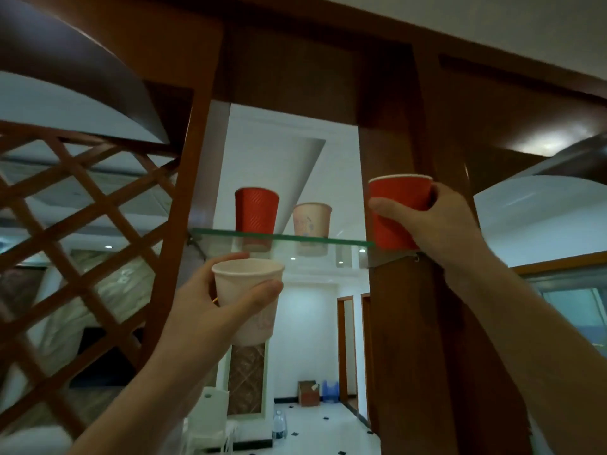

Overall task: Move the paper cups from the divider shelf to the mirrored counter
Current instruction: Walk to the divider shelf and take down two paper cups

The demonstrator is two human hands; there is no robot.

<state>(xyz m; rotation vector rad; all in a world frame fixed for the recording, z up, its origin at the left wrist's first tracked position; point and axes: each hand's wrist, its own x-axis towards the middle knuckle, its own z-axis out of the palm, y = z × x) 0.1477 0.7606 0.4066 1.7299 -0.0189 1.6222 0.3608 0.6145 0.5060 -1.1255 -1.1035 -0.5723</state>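
Observation:
My left hand point(210, 310) grips a white paper cup point(250, 300) just below the glass shelf point(345, 241) of the wooden divider. My right hand point(440, 224) holds a red paper cup point(394, 208) at shelf height, in front of the right wooden post. Two cups stand upright on the glass shelf: a red ribbed cup point(256, 211) at the left and a pale printed cup point(311, 221) beside it, further back. The mirrored counter is not in view.
A wooden lattice panel point(82, 241) fills the left. A thick wooden post point(427, 323) stands at the right of the shelf opening, with a beam overhead. Through the opening lies a tiled room with a water bottle point(279, 425) and a box point(308, 394).

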